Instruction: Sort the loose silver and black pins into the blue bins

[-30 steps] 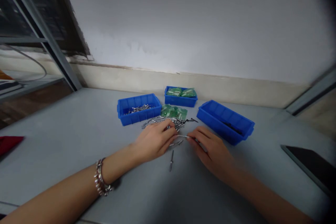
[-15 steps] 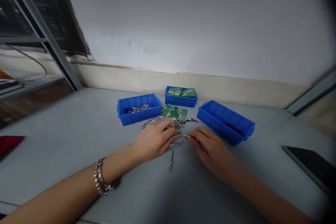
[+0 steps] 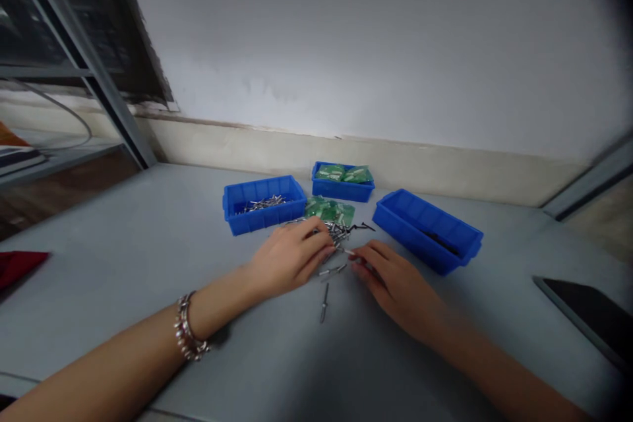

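Note:
Between my two hands is a thin metal pin (image 3: 346, 251), its ends at the fingertips of both. My left hand (image 3: 291, 254) has its fingers closed on one end, beside a pile of metal pins (image 3: 338, 231). The fingers of my right hand (image 3: 390, 277) pinch the other end. Just below, a few metal pins (image 3: 332, 271) lie on the table, and one more pin (image 3: 324, 303) lies nearer to me. Black screws (image 3: 363, 226) are at the pile's right edge. A green bag (image 3: 329, 210) of parts lies behind the pile.
Blue bins stand behind: one with metal pins (image 3: 264, 217) at left, one with green bags (image 3: 343, 191) in the middle, one with dark parts (image 3: 425, 237) at right. A dark flat device (image 3: 588, 310) lies far right, red cloth (image 3: 20, 266) far left.
My left hand has shifted slightly up and left. The pin between my hands now tilts a little more. My right hand has barely moved, and the view has shifted slightly.

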The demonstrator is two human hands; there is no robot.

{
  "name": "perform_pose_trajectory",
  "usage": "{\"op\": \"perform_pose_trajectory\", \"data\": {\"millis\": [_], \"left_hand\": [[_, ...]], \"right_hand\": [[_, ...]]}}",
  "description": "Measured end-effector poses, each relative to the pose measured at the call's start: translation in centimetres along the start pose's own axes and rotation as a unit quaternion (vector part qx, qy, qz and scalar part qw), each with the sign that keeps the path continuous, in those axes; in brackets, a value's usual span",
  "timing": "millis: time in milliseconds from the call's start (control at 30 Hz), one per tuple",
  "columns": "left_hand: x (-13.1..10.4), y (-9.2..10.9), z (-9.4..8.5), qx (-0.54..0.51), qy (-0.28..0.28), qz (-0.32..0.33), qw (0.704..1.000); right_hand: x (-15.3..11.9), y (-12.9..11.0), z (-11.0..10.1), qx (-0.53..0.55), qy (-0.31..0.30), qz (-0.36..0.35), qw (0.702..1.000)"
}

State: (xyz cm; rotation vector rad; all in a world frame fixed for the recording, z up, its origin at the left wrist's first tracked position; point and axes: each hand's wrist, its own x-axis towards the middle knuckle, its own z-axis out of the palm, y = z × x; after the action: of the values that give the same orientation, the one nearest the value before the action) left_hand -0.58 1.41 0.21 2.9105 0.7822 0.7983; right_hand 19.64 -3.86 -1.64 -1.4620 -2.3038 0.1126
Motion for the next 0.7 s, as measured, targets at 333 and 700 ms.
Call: {"op": "perform_pose_trajectory", "data": {"millis": [333,700], "left_hand": [[0.2,-4.1,-2.8,0.258,0.136,-0.271,0.917],[-0.5,-5.6,-1.8,0.266,0.021,-0.334,0.904]], "right_hand": [[-0.4,0.0,0.1,0.017,-0.008,0.007,1.000],[-0.5,-0.3,-0.2,0.033,-0.024,0.009,0.999]]}}
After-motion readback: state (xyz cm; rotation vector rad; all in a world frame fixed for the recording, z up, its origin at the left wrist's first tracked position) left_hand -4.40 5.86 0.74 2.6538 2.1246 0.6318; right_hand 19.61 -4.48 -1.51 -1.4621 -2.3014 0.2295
